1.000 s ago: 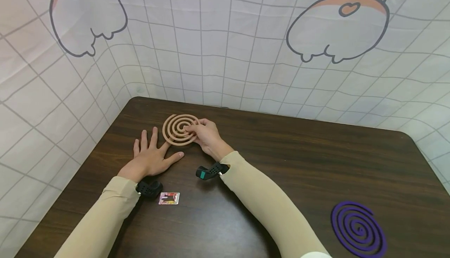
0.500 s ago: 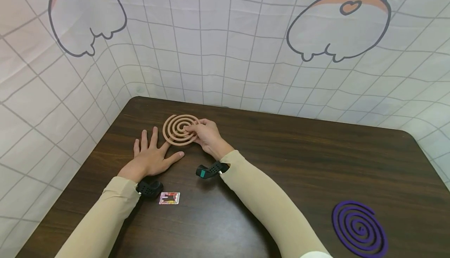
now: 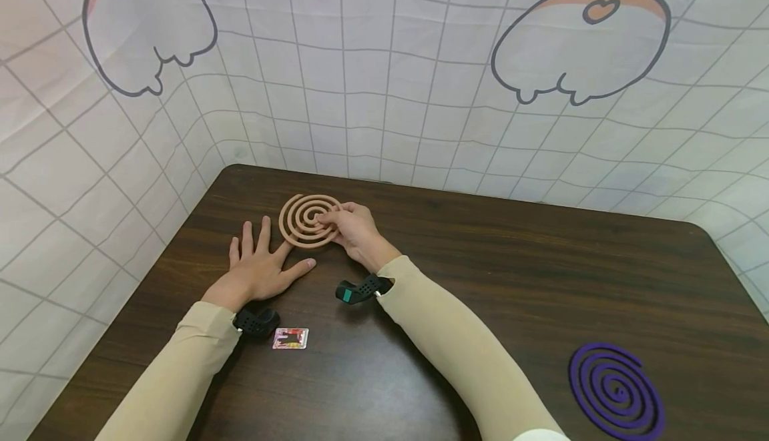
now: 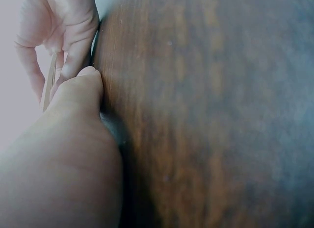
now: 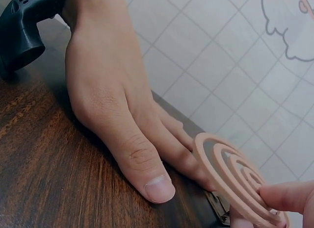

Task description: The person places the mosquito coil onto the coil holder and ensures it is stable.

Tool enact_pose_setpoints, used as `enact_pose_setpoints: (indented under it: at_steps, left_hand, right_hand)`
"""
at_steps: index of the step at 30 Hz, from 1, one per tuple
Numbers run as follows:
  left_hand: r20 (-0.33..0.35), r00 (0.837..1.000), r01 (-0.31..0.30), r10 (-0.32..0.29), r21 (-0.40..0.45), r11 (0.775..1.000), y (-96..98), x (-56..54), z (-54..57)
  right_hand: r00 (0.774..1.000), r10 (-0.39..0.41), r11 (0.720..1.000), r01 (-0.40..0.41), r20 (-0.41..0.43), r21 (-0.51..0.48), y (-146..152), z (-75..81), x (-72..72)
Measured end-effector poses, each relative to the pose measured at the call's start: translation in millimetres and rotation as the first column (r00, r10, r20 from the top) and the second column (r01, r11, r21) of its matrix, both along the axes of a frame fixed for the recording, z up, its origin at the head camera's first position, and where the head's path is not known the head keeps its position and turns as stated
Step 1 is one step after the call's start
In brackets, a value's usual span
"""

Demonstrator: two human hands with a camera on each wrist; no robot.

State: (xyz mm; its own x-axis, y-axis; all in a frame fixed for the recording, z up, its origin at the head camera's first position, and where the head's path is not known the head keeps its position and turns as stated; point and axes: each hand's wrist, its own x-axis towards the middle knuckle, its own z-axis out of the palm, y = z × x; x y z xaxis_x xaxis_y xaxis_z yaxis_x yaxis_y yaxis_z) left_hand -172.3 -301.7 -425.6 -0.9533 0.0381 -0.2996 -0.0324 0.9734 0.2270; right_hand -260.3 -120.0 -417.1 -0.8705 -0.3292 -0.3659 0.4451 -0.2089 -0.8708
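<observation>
My right hand (image 3: 359,235) pinches a tan spiral mosquito coil (image 3: 290,223) at its right side, thumb on top near the centre. In the right wrist view the coil (image 5: 208,152) is held tilted above the table. My left hand (image 3: 257,274) lies on the table with its fingers spread, just left of the coil. Its index finger reaches to the coil's near edge, and the fingertip is hidden beneath it. Under the coil, beside that finger, a small dark flat piece with a shiny edge (image 5: 219,207) shows partly.
A purple spiral coil (image 3: 617,391) lies at the table's right front. Near the left wrist lies a small colourful card (image 3: 291,338). The dark wooden table (image 3: 480,261) ends at a white grid-patterned curtain (image 3: 372,61) behind and at the left.
Almost nothing moves. Both hands and the tan mosquito coil keep their places, and the whole view shifts very slightly.
</observation>
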Motion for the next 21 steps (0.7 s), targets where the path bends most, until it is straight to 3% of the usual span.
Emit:
enact_pose_setpoints:
  at_steps: [21]
  left_hand:
    - [0.003, 1.000, 0.000, 0.000, 0.006, 1.000, 0.4, 0.8, -0.4]
  right_hand:
    - [1.000, 0.027, 0.999, -0.026, -0.011, 0.036, 1.8, 0.8, -0.9]
